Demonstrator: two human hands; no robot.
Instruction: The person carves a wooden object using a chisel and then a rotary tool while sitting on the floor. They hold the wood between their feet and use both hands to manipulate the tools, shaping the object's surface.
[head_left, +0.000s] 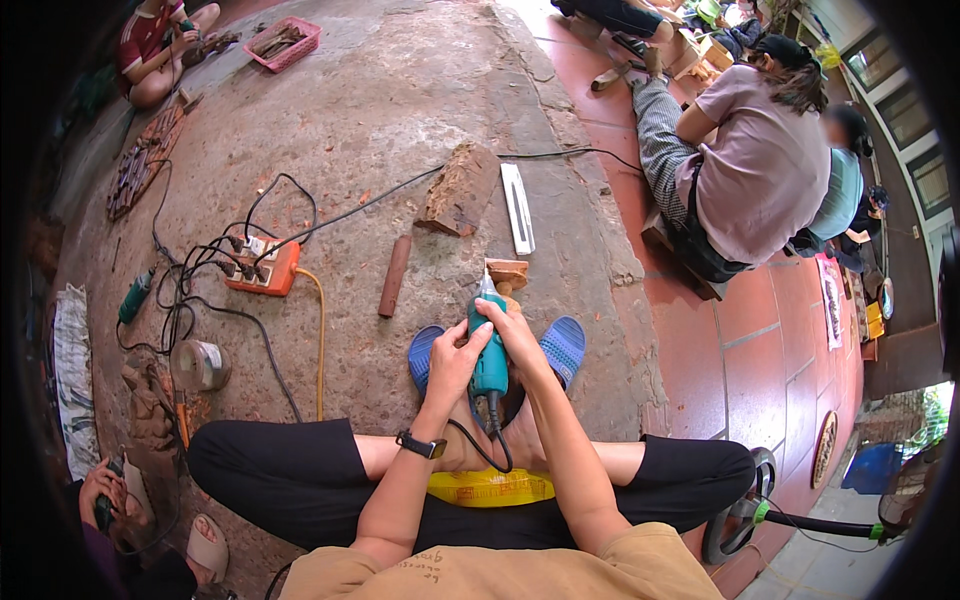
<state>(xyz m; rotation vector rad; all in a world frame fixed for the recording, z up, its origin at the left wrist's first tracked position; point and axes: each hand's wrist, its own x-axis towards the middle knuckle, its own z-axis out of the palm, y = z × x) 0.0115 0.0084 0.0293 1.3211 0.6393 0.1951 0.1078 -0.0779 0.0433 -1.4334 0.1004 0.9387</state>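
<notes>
In front of my crossed legs, both hands are closed around a teal rotary tool (489, 372). My left hand (455, 362), with a dark watch at its wrist, grips the tool's left side. My right hand (513, 338) wraps its right side nearer the tip. The tool's narrow metal nose points away from me, beside a small reddish-brown wood piece (507, 272). Whether the bit touches the wood I cannot tell. A rounded lighter wooden part (507, 295) shows just past my right fingers. A black cord hangs from the tool's rear end, over my feet.
An orange power strip (264, 268) full of plugs and tangled cords lies to the left. A rough wood block (457, 190), a brown stick (395, 277) and a white tool (518, 208) lie ahead. Blue sandals (562, 347) flank my hands. A person (755, 165) sits at right.
</notes>
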